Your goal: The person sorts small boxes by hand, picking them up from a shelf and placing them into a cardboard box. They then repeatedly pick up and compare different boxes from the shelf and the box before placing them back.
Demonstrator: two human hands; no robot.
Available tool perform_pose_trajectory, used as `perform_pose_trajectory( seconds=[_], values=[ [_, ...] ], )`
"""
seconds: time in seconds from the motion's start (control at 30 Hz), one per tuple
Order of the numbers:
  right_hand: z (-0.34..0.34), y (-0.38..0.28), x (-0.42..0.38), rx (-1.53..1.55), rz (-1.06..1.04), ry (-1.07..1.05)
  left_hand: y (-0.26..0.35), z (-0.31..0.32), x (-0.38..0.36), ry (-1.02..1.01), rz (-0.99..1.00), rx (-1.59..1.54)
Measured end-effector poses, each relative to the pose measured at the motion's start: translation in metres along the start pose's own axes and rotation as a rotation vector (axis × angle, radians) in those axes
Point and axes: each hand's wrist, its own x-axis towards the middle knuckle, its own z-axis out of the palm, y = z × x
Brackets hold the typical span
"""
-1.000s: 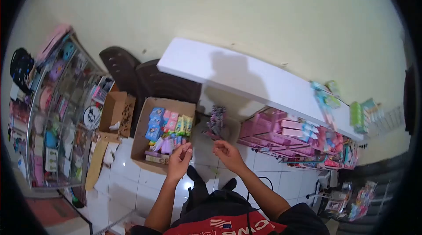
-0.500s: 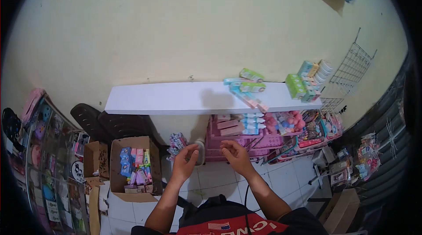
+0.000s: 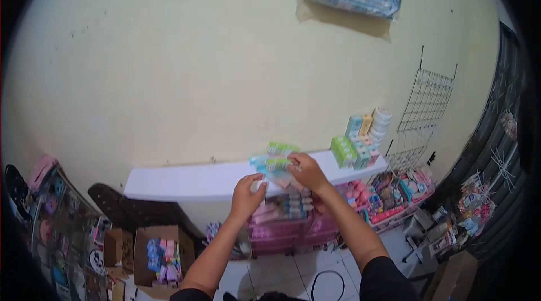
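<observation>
My right hand [image 3: 309, 172] is at the shelf, its thumb and fingers closed around the right end of a small green box [image 3: 277, 164]. That box lies over several pale blue and pink slim boxes [image 3: 276, 177], partly hidden by my hands. Behind it, against the wall, lies another green box [image 3: 283, 148]. My left hand [image 3: 247, 195] is by the front edge of the white shelf [image 3: 180, 182], thumb and fingers apart and holding nothing. Slight blur softens the fingertips.
Upright boxes [image 3: 344, 151] and stacked white round containers [image 3: 381, 123] stand at the shelf's right end. Below are pink drawers [image 3: 276, 239] holding goods. A carton of colourful packs [image 3: 189, 250] sits on the floor at left. A wire rack [image 3: 426, 101] leans on the wall.
Both hands have moved up and forward from in front of the drawers to the shelf. My right hand has reached the green box. The view has tilted up and turned right.
</observation>
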Motion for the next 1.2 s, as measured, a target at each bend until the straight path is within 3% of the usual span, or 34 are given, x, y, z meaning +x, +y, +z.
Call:
perform_pose_trajectory(
  seconds=[0.07,0.13,0.2,0.27,0.4,0.57,0.8,0.93,1.0,1.07,1.2],
  values=[
    [0.012,0.026,0.02,-0.07,-0.091,0.057,-0.011,0.019,0.023,0.007,0.036,0.109],
    [0.02,0.036,0.037,-0.214,-0.158,0.014,-0.021,0.04,0.038,-0.016,-0.046,0.342],
    [0.03,0.038,0.053,-0.28,-0.087,-0.039,-0.028,0.053,0.048,-0.008,-0.058,0.353],
    [0.036,0.04,0.067,-0.402,-0.224,-0.116,-0.028,0.061,0.054,0.014,-0.054,0.479],
    [0.041,0.032,0.08,-0.546,-0.383,-0.133,-0.023,0.063,0.058,-0.082,-0.124,0.483],
    [0.035,0.041,0.082,-0.668,-0.462,-0.201,-0.026,0.07,0.061,-0.086,-0.013,0.574],
    [0.011,0.073,0.075,-0.614,-0.338,-0.293,-0.003,0.079,0.071,-0.076,-0.013,0.493],
    [-0.013,0.081,0.069,-0.448,-0.258,-0.145,0.025,0.085,0.077,-0.102,-0.16,0.198],
    [-0.031,0.071,0.064,-0.306,-0.135,-0.037,0.029,0.088,0.076,-0.115,-0.246,0.062],
    [-0.05,0.052,0.06,-0.249,-0.096,-0.036,0.025,0.093,0.076,-0.042,-0.136,0.007],
    [-0.071,0.009,0.053,-0.138,-0.059,0.018,0.042,0.075,0.07,0.039,-0.123,-0.074]
  ],
)
